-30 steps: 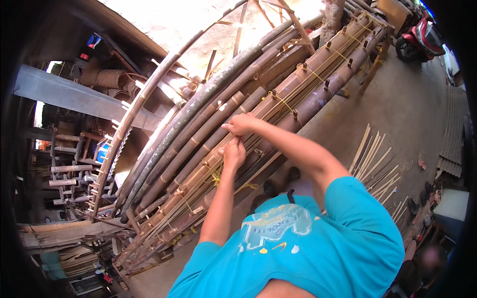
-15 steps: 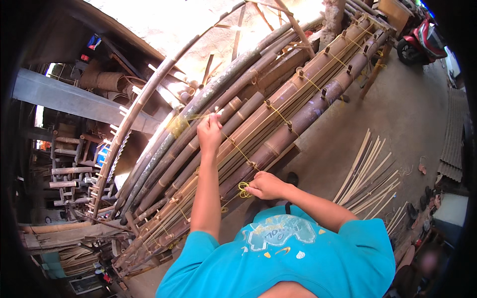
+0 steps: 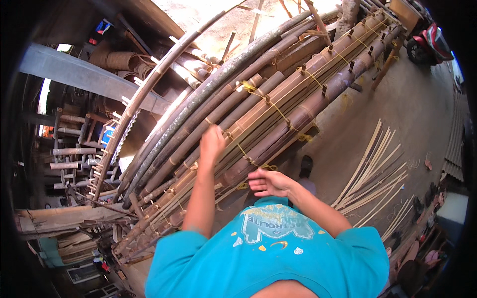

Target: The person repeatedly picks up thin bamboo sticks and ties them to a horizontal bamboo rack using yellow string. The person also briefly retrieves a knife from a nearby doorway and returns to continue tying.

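My left hand is closed at the left bamboo pole, beside a short peg; what its fingers hold is hidden. My right hand is open, fingers stretched out toward the left, just on the near side of the right bamboo pole. A yellow cord crosses between the pegs of both poles. Its loose yellow strands hang by my right fingertips. Long thin bamboo strips lie lengthwise between the poles. Farther up, a yellow tuft of cord sticks out past the left pole.
Thick bamboo poles lie along the left side. A curved ladder-like pole with pegs stands beyond them. Loose bamboo strips are spread on the floor at right. A red motorbike is parked at the far right.
My left hand has moved down toward the pole, away from the stretched cord. My right hand has opened from its grip and let go of the looped yellow cord. The view has shifted slightly.
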A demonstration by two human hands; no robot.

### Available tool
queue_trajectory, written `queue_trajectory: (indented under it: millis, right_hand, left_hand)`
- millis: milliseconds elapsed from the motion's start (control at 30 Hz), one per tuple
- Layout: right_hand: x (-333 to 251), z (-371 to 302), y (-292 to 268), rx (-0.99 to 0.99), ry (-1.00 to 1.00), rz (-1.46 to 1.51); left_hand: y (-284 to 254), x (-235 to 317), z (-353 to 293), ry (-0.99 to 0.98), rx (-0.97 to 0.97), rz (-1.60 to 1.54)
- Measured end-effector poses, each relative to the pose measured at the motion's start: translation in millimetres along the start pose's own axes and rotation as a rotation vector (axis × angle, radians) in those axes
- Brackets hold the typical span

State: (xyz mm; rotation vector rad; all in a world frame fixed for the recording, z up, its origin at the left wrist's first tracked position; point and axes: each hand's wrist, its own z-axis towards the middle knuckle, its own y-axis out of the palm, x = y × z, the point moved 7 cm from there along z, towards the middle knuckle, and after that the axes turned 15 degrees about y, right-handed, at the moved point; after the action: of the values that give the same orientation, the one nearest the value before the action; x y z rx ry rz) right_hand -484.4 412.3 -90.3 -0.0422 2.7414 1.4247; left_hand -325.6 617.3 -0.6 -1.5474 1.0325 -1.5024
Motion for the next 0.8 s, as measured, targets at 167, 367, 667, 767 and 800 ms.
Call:
queue_trajectory:
  millis: [167,367,667,767,800]
  right_hand:
    - [-36.0,32.4,54.3,0.377,-0.857,0.322]
    - [-6.6,11.0,84.6,0.172,-0.488,0.426]
    - [-98.0,27.9,207.8,0.297,-1.016,-0.561]
    - [-180.3,40.5,183.0,0.727,-0.859,-1.538]
    - [-204.9,30.0,163.0,1.162,-0.839,-1.747]
  left_hand:
    - [28.0,27.7,-53.4,0.168,0.09,-0.131]
    - [27.6,9.7,-52.3,0.161,0.103,-0.181]
    - [88.0,-77.5,-85.7,0.366,0.425,-0.278]
    - [36.6,8.0,-49.7,0.406,0.329,-0.202]
    - [31.2,19.9,-47.8,0.228,0.049,-0.138]
